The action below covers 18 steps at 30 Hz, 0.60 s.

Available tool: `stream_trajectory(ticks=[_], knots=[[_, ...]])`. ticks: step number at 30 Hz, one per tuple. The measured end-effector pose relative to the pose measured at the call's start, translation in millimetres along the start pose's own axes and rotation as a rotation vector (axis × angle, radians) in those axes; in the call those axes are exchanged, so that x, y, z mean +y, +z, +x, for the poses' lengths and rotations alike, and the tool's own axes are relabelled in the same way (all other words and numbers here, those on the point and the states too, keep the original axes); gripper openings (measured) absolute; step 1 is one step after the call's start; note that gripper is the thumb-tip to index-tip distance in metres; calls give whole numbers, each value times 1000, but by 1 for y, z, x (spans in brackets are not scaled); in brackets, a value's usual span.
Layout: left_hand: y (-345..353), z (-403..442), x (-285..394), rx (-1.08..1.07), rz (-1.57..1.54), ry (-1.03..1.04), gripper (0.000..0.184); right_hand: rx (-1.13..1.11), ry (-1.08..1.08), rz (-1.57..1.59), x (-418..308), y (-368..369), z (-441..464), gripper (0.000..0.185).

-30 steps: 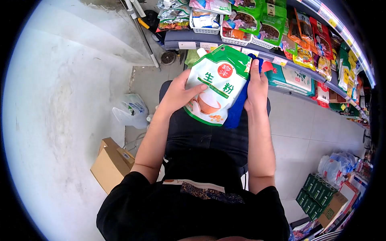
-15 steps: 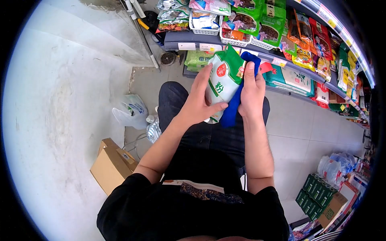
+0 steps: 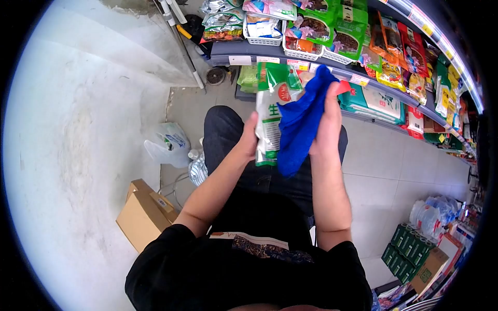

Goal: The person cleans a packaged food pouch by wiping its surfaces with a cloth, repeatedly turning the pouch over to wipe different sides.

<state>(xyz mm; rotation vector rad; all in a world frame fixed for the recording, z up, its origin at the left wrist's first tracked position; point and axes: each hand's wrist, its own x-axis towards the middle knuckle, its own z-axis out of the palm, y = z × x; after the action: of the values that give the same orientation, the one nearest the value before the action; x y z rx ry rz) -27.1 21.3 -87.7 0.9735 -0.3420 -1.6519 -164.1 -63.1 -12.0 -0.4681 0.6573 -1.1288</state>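
Note:
A green and white packet (image 3: 268,116) of powder stands over my lap, its printed side and side seam toward me. My left hand (image 3: 250,137) grips it by the left edge, with most of the fingers hidden behind it. In my right hand (image 3: 327,127) is a blue cloth (image 3: 306,122), which hangs open across the packet's right part and hides that side. The right thumb presses along the cloth's right edge.
Ahead is a store shelf (image 3: 290,58) with bagged foods in white baskets (image 3: 264,39). A plastic bag (image 3: 168,145) and a cardboard box (image 3: 142,215) lie on the left by the wall. Green cartons (image 3: 407,254) stand at the lower right.
The packet has turned from a slanted front view to a more upright one showing another side. The cloth has spread out over its right part, and my left hand has shifted to the left edge.

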Motion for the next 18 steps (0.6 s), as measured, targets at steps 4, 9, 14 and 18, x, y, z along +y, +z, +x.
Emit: stream_trajectory(ticks=[4, 9, 14, 18], knots=[[-1, 2, 6, -144, -580, 53, 70, 86, -63, 138, -24, -10, -1, 53], [-3, 6, 16, -250, -657, 80, 74, 79, -367, -72, -45, 3, -19, 51], [2, 10, 20, -433, -712, 109, 72, -75, -640, -813, -15, 8, -35, 42], [-1, 13, 4, -26, -211, 329, 64, -443, -843, -1797, 25, 22, -44, 57]])
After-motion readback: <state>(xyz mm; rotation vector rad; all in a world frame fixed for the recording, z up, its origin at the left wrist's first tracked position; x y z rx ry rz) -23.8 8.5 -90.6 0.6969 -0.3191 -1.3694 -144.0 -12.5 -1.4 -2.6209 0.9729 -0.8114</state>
